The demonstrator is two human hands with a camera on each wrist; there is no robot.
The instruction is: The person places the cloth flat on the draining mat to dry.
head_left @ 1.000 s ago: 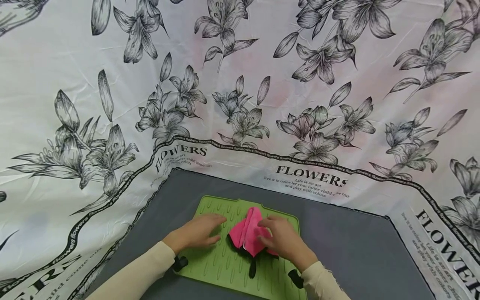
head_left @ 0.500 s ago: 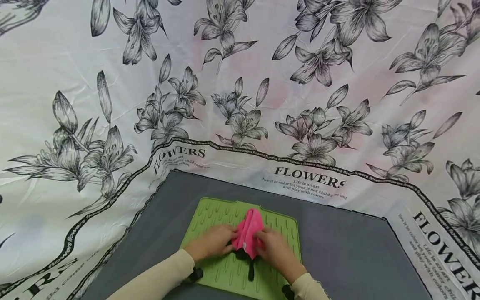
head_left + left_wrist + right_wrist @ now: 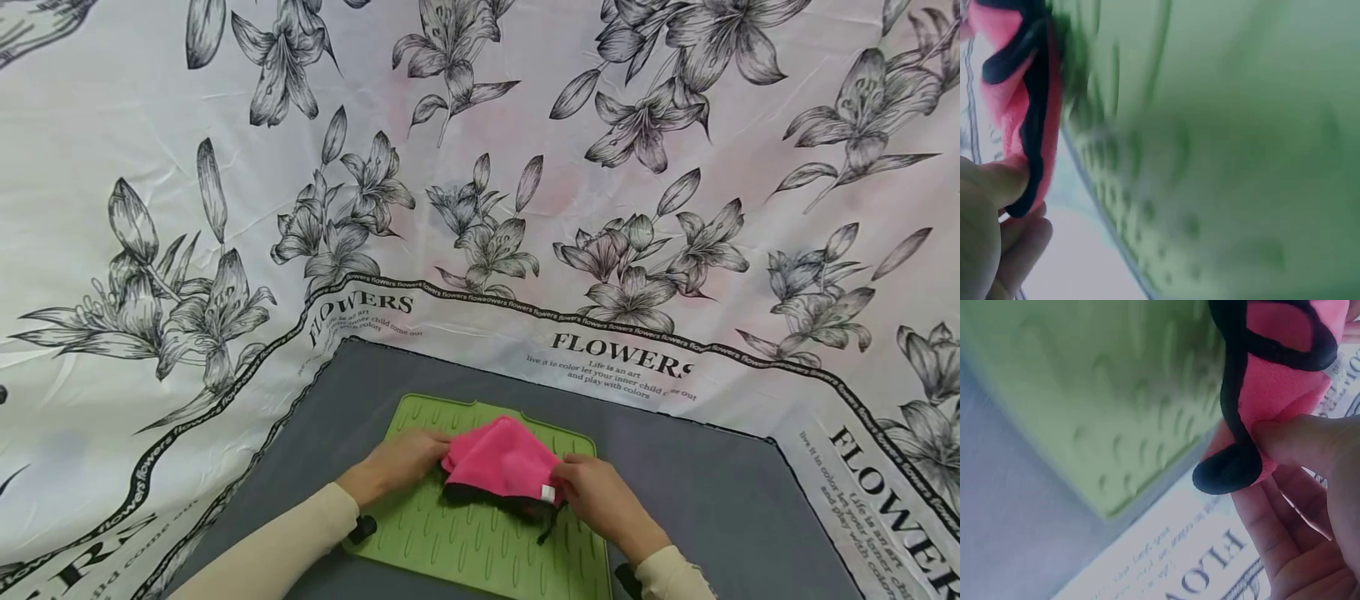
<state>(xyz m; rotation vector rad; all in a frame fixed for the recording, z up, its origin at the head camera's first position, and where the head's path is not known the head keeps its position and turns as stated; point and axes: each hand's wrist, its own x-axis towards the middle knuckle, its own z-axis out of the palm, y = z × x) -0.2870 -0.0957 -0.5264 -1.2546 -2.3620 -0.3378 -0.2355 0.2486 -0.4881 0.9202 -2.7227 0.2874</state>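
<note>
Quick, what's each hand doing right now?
Left hand: holding, pinching one edge of the pink cloth.
Right hand: holding, pinching its other side, near the white tag.

Black-edged pink cloth (image 3: 501,461), green mat (image 3: 431,537), flower-printed white fabric (image 3: 517,121)

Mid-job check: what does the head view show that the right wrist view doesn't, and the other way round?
Only the head view: both cream sleeves and the notch in the far edge of the green mat.

Only the right wrist view: the palm side of the right hand and the black band curving in a loop against the pink cloth.

Both: the right hand pinching the cloth, the mat, the gray tabletop and "FLOWERS" lettering.
</note>
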